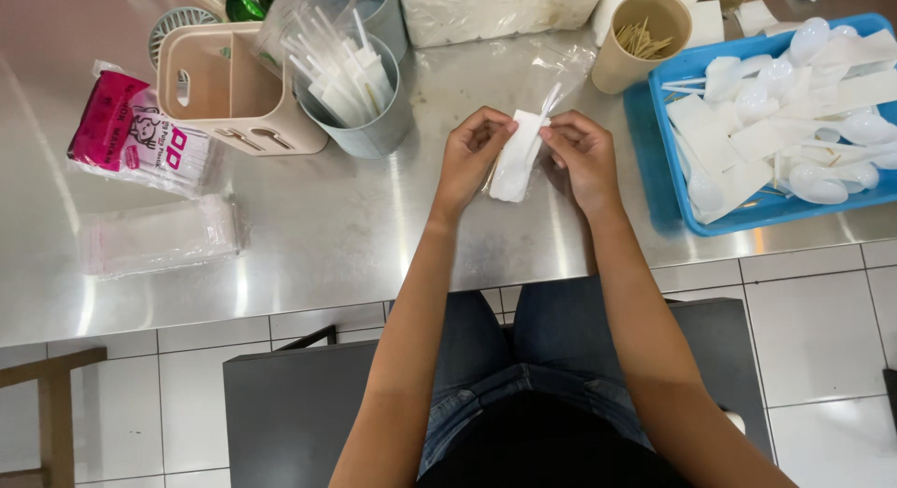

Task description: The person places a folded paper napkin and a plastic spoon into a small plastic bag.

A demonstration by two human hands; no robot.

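Note:
My left hand (470, 156) and my right hand (581, 155) both pinch the top of a small clear plastic bag (517, 157) with a folded white napkin and a white utensil inside, held just above the steel table (355, 236). A grey bucket (369, 114) of packed utensil bags stands to the left of my hands. To the right, a blue tray (668, 175) holds several white plastic spoons and folded napkins. A beige paper cup (635, 40) with toothpicks stands behind my right hand.
A beige plastic caddy (229, 91) sits left of the bucket. A pink-labelled pack of plastic bags (131, 133) and a stack of clear bags (159, 234) lie at the left. A large pack of white napkins (495, 10) is at the back. White tiled floor lies below.

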